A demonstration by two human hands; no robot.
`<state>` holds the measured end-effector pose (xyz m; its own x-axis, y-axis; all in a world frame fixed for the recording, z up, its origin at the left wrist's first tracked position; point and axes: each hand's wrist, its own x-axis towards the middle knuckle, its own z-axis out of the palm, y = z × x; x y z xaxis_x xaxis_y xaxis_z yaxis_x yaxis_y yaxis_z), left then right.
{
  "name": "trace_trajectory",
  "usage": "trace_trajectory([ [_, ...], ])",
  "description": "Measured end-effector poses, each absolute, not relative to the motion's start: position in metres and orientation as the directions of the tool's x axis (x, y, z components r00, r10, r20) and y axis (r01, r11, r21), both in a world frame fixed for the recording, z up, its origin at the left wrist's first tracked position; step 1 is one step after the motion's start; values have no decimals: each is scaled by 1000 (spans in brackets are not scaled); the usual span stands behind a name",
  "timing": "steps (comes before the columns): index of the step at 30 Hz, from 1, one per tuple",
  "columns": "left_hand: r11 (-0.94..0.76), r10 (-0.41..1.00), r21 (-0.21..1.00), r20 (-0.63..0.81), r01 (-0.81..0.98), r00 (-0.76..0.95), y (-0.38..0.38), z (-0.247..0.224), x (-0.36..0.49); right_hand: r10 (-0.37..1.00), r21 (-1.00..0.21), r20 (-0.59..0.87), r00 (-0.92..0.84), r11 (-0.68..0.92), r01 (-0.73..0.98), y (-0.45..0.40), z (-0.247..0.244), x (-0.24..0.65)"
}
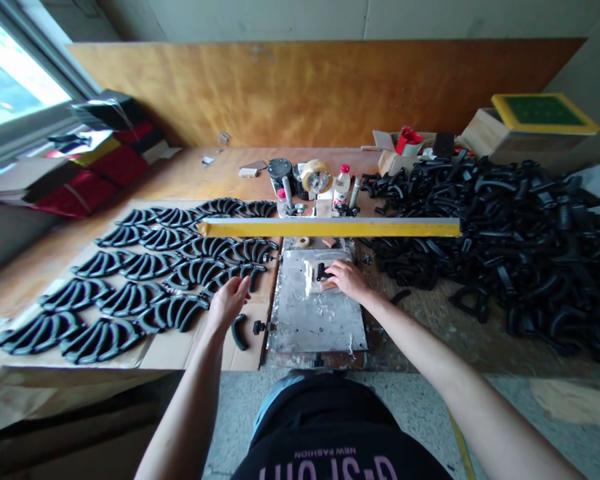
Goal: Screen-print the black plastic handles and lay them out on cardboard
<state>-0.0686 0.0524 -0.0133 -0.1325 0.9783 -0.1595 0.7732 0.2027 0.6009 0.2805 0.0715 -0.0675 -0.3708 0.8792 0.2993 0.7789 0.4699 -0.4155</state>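
My right hand (345, 277) is at the small block fixture in the middle of the grey metal plate (300, 327), its fingers closed at a small black part (321, 271) lying there. Left of the plate, my left hand (231, 300) hovers over the cardboard (205, 343), near the closest rows of curved black pieces (183, 313). Its fingers are bent together; whether anything is between them is hidden. One curved black piece (239, 332) lies apart, beside the plate. A yellow-edged bar (330, 228) spans above the plate's far end.
A large heap of black parts (480, 220) covers the right side. Behind the bar stand a bottle with a red cap (341, 187), a tape roll (316, 177) and a dark jar (280, 175). Red boxes (105, 167) sit at the left, and a yellow-framed screen (545, 112) back right.
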Motion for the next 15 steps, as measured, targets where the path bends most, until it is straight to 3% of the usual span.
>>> trace_trajectory([
  [4,111,990,795,-38,596,-134,65,24,-34,855,-298,233,-464,517,803,73,-67,265],
  [7,-24,986,934,82,358,-148,67,56,-13,847,-258,246,-471,525,811,72,-68,261],
  [11,-147,983,987,153,60,-104,71,87,13,817,-229,185,-546,576,785,74,-74,254],
  [15,-102,994,995,103,8,-41,67,89,19,944,-288,162,-289,325,901,79,-72,283],
])
